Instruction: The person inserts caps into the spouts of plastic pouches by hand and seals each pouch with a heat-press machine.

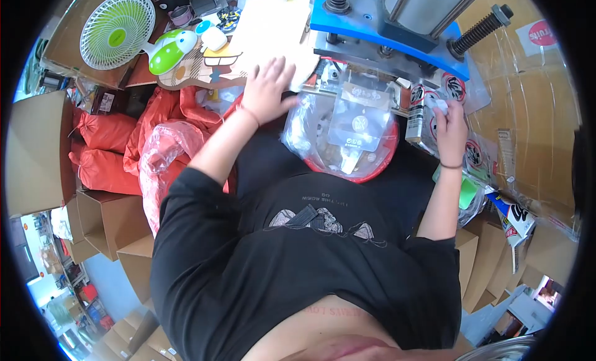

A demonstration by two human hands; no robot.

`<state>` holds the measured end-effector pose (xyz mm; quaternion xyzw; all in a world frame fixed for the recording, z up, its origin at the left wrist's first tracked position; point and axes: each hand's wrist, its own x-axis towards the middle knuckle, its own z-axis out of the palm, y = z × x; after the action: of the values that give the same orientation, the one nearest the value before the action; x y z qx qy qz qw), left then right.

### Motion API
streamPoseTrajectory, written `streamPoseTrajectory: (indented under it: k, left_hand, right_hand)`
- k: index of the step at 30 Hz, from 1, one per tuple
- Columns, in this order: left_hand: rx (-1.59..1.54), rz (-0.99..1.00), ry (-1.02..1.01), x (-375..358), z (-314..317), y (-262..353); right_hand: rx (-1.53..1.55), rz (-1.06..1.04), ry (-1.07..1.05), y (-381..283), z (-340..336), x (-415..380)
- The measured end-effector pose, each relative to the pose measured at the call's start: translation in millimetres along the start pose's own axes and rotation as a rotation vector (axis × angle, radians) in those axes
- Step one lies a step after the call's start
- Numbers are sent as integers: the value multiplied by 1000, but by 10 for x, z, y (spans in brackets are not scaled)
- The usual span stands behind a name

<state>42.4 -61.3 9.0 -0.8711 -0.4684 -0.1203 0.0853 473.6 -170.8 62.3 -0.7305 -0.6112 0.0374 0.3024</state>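
Observation:
My left hand lies with its fingers spread over the near edge of the worktop, by a pale sheet. It holds nothing. At the right, my right hand is closed, its fingertips pinching a small whitish piece whose kind I cannot make out. This hand is beside a carton with black and red round prints. Between my hands, a red basin rests at my lap, with small items inside. Clear printed plastic bags lie across its top.
A blue press machine with springs stands at the back. A green and white fan sits at the back left. Red bags are piled at the left. Cardboard boxes and a taped cardboard panel flank me.

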Motion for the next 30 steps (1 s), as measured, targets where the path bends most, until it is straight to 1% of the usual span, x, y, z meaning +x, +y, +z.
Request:
streamPoseTrajectory:
  k: [1,2,4,5,7,8,9,10,12,13,15,16,17,18,19,20,21,22,23,24,25,26,27,28,29,30]
  left_hand:
    - [-82,58,-1,-100,-98,67]
    - [-99,72,65,-146,-38,88]
    - [-427,-60,43,-162,0,24]
    - [-617,-137,200,-164,-1,89]
    - [-1225,-338,13,-162,-140,322]
    - [-1271,-281,-53,-149,-253,445]
    - [-1277,-305,-168,-126,-389,565]
    - [-1281,-329,-283,-113,-478,679]
    - [-1258,-286,-279,-86,-570,874]
    - [-1275,-271,-288,-72,-631,952]
    - [-1337,-263,-321,-82,-646,1062]
    - [-1503,-277,-392,-90,-648,1103]
    - [-1668,-288,-464,-94,-643,1130]
    - [-1733,-248,-517,-122,-571,1151]
    - [-1736,-248,-509,-124,-580,1201]
    - [-1881,-316,-598,-142,-584,1279]
    - [-2024,-387,-692,-153,-578,1345]
    - [-2104,-284,-765,-158,-487,1376]
    - [-2104,-286,-769,-157,-460,1417]
    - [-2139,-329,-812,-145,-455,1451]
    - [-2173,-372,-853,-137,-456,1463]
    - [-2172,-372,-852,-111,-455,1444]
    - [-2136,-418,-808,-51,-443,1408]
    - [-2100,-468,-764,9,-415,1371]
    - [-2199,-527,-723,70,-284,1329]
    - [-2191,-538,-679,168,-259,1267]
  right_hand:
    - [-5,-153,70,-50,-29,-59]
    - [-5,-146,66,-123,-52,-84]
    - [101,-205,21,-390,-78,-178]
    - [200,-228,59,-550,17,-214]
    - [268,-224,-176,-843,89,-273]
    - [276,-354,-254,-970,116,-251]
    - [282,-484,-333,-1085,139,-207]
    - [339,-500,-310,-1184,146,-191]
    - [631,-300,-298,-1346,78,-134]
    - [690,-231,-190,-1350,122,-101]
    - [739,-214,-226,-1408,140,-46]
    - [637,-296,-285,-1425,99,-37]
    - [637,-296,-278,-1393,75,-33]
    - [559,-348,-319,-1322,35,-14]
    - [480,-403,-366,-1247,-7,9]
    - [444,-363,-506,-1188,-79,23]
    - [442,-363,-514,-1168,-111,20]
    - [478,-364,-572,-1152,-133,6]
    - [514,-364,-625,-1123,-157,-14]
    - [454,-393,-570,-1038,-200,-45]
    - [246,-380,-472,-983,-314,-83]
    - [39,-365,-372,-901,-442,-109]
    - [-173,-234,-367,-623,-481,-132]
    - [-174,-239,-371,-469,-509,-166]
    - [-266,-136,-384,-353,-531,-212]
    - [-358,-32,-395,-255,-518,-253]
